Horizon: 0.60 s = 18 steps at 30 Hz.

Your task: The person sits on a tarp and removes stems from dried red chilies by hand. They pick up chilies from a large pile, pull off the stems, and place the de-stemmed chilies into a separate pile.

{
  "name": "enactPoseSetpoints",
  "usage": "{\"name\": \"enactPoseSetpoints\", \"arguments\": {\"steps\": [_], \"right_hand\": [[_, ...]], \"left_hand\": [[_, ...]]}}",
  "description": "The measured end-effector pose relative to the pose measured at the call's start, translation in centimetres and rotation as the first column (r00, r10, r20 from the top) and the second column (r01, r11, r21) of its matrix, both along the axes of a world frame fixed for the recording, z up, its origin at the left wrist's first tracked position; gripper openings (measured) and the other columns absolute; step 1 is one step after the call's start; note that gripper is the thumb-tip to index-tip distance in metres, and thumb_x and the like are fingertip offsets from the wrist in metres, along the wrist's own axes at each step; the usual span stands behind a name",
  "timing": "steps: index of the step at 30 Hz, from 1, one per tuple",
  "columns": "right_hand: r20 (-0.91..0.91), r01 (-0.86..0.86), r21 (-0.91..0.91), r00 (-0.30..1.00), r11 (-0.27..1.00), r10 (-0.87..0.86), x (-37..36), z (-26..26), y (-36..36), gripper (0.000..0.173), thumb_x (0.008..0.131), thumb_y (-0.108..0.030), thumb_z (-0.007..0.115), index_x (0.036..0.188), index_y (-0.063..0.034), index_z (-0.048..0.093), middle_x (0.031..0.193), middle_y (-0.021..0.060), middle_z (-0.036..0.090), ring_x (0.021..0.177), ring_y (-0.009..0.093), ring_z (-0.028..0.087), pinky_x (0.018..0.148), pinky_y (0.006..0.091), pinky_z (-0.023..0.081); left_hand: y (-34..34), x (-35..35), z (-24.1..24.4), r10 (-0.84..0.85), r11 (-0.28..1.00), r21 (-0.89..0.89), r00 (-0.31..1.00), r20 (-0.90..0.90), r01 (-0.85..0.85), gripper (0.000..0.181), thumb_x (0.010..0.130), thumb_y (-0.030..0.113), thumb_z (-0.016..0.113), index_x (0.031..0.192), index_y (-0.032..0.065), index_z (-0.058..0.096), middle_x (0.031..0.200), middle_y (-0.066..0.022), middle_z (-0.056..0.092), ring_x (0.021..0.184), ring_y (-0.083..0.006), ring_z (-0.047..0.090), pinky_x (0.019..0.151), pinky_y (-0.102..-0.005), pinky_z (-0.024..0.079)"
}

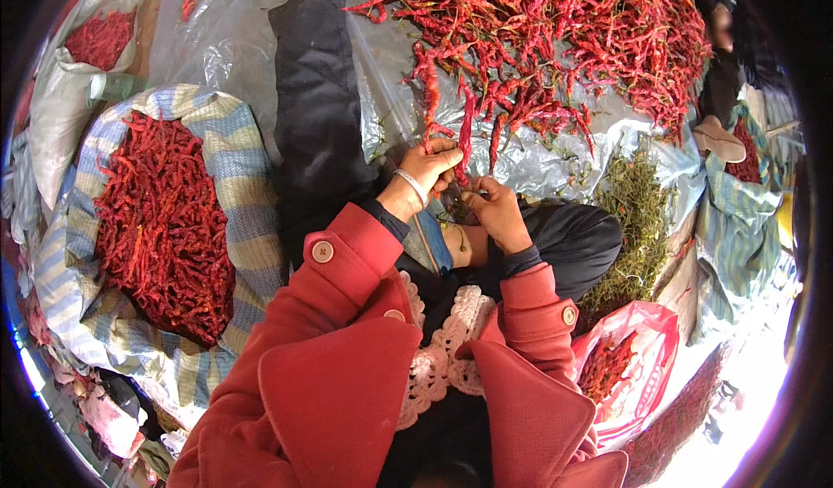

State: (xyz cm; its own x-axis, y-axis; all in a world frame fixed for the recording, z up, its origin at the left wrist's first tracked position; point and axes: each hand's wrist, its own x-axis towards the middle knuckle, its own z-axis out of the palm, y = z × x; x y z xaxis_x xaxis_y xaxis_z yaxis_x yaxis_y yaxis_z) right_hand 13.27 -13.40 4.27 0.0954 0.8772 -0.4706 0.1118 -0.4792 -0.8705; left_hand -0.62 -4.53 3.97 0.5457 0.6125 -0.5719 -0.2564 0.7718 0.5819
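Note:
My left hand (423, 174), with a pale bracelet at the wrist, grips a dried red chilli pepper (466, 123) that stands up between thumb and fingers. Another long chilli (431, 94), slightly blurred, runs down to the same hand's fingertips; whether it is held too I cannot tell. Close by on the right, my right hand (498, 211) has its thumb and forefinger pinched at the lower, stem end of the upright chilli. Both hands are above my lap, just short of a large heap of dried red chillies (520, 32) on clear plastic sheeting (228, 65).
A striped woven sack (244, 156) full of chillies stands at my left, with a white sack (58, 117) behind it. At right are a pile of green-brown stems (628, 228) and a red-and-white plastic bag (657, 338) holding chillies. Another person's shoe (719, 140) shows at far right.

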Motion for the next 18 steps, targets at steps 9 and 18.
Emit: {"name": "enactPoseSetpoints", "arguments": {"steps": [9, 18], "right_hand": [[-0.217, 0.170, -0.101, 0.958, 0.980, -0.188, 0.3, 2.4, 1.2, 0.014, 0.077, -0.003, 0.050, 0.090, 0.0014, 0.053, 0.064, 0.0018, 0.054, 0.055, 0.007, 0.051, 0.048, 0.0193, 0.040], [0.204, 0.093, 0.120, 0.972, 0.988, -0.117, 0.4, 1.4, 0.9, 0.017, 0.070, -0.009, 0.056, 0.084, 0.0014, 0.053, 0.064, 0.0109, 0.057, 0.056, 0.016, 0.055, 0.054, 0.0284, 0.045]], "left_hand": [[-0.3, 0.5, 1.1, 0.047, 0.992, 0.126, 0.992, -0.121, -0.031, 0.011, 0.083, 0.016, 0.053, 0.088, 0.0088, 0.047, 0.073, -0.0011, 0.053, 0.054, -0.0085, 0.051, 0.038, -0.0189, 0.035], [-0.5, 0.4, 1.0, -0.105, 0.983, 0.145, 0.992, -0.064, 0.113, 0.010, 0.075, 0.010, 0.062, 0.078, 0.0053, 0.054, 0.060, -0.0007, 0.052, 0.045, -0.0061, 0.044, 0.037, -0.0186, 0.031]]}}
